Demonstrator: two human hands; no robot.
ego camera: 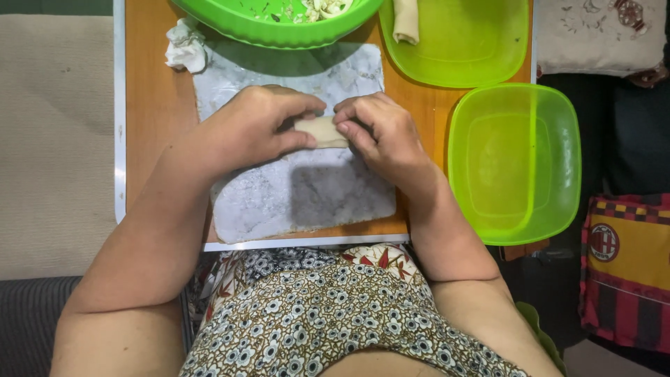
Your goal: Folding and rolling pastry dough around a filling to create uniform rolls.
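Both hands were down on the roll, right over the middle of the marble slab (300,195). The left hand (255,129) came in from the near left, forearm angled across the slab's corner, knuckles up, fingers curled over the top of the pale dough roll (322,131) and thumb tucked beneath its near edge. The right hand (380,132) met it from the other side, wrist bent inward, fingertips pressed onto the roll's right end. The two hands were close together, fingertips almost touching, both clamped on that one small roll, which lay on the slab's upper half.

Out from the slab: the wooden tabletop (153,105) showed around it. A crumpled white paper (185,47) sat just off the slab's far left corner. Beyond the far edge stood a green bowl (279,28) with chopped filling inside. Off the far right corner lay a green tray (467,49) holding one finished roll (406,21). Right of the slab, an empty green container (516,164) overhung the table edge.
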